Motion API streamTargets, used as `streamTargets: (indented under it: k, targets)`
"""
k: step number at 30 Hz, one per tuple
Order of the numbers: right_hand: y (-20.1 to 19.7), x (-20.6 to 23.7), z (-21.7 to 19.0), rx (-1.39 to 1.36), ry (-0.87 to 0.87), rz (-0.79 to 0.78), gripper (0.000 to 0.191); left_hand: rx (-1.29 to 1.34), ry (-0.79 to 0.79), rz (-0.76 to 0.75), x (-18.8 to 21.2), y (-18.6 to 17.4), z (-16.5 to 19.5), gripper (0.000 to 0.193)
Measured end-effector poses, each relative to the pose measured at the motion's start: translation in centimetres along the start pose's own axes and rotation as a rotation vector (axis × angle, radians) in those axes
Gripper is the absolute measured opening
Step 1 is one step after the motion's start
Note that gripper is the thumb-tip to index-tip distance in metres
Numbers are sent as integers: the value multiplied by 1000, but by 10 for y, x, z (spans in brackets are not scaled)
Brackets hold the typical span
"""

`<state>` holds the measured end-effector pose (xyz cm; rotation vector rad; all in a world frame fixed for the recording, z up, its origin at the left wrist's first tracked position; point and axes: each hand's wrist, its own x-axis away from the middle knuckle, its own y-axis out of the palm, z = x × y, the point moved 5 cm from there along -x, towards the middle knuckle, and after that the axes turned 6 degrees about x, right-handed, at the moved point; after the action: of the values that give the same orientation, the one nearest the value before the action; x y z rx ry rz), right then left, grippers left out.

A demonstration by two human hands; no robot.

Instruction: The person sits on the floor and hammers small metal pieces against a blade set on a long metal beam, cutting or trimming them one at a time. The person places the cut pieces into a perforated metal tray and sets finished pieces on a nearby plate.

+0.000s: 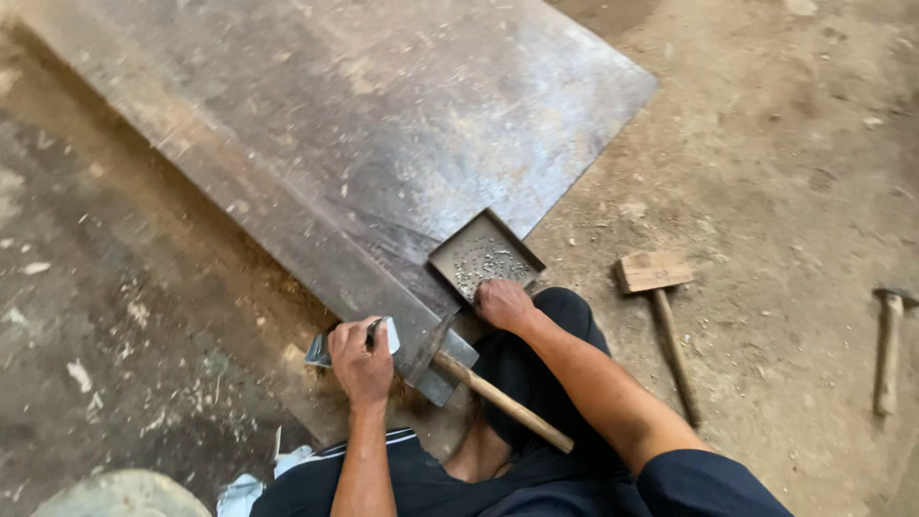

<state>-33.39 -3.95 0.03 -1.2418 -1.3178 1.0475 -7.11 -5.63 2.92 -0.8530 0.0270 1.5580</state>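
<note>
Left hand (pixel 361 361) gripping small metal block (pixel 321 350) plus thin dark rod, fingers curled tight, pressing at near edge of sheet (pixel 383 124). Right hand (pixel 503 304) reaching into tray (pixel 485 257), fingers bent down onto rivets (pixel 488 263); whether pinching any, cannot tell. Tray lying just ahead of right hand, left hand farther off. Hammer (pixel 459 369) lying between hands, unheld, long axis running from steel head near left hand back-right toward lap. Sheet dull, scuffed, flat steel. Wooden mallet (pixel 661 306) and second hammer (pixel 890 345) lying right on dirt floor (pixel 785 144).
</note>
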Motion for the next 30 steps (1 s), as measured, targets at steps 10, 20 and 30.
streamTargets:
  k: [10,20,30]
  targets:
    - [-2,12,15,-1219,62,177,9,26,-61,40,8,-4,-26,18]
    - [-22,24,-122,-619,-267,285,5,49,-67,40,5,-5,-22,15]
    - [-11,35,-104,-799,-168,298,25,125,-70,24,3,-11,-24,17]
